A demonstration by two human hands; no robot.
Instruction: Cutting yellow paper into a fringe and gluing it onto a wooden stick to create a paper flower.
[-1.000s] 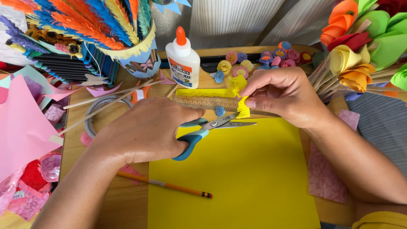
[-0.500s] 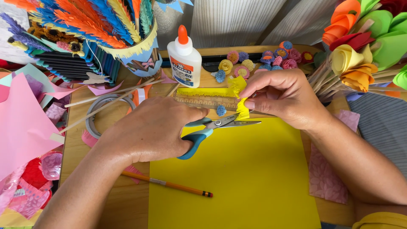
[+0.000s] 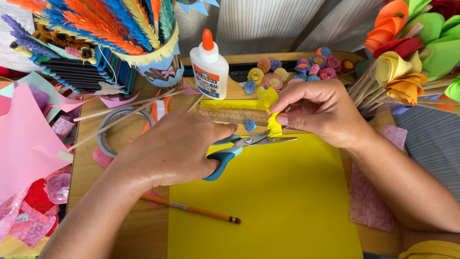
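My left hand [image 3: 175, 148] grips blue-handled scissors [image 3: 239, 146], whose blades point right and meet the bottom of a fringed yellow paper strip [image 3: 273, 125]. My right hand [image 3: 321, 111] pinches that strip by its upper part, just above the blades. The strip's long fringed end [image 3: 235, 104] trails left over a wooden ruler [image 3: 232, 115]. Both hands hover over the top edge of a large yellow paper sheet [image 3: 268, 206] on the wooden table [image 3: 86, 177].
A white glue bottle [image 3: 210, 67] stands behind the ruler, with small rolled paper flowers [image 3: 292, 69] to its right. An orange pencil [image 3: 191, 209] lies at the sheet's left edge. A tape roll [image 3: 108, 127], skewers, pink paper [image 3: 21, 139] and a feather-filled cup [image 3: 153, 62] crowd the left; paper roses [image 3: 402, 72] the right.
The scissor blades have closed a little further on the strip; both hands stay in nearly the same place.
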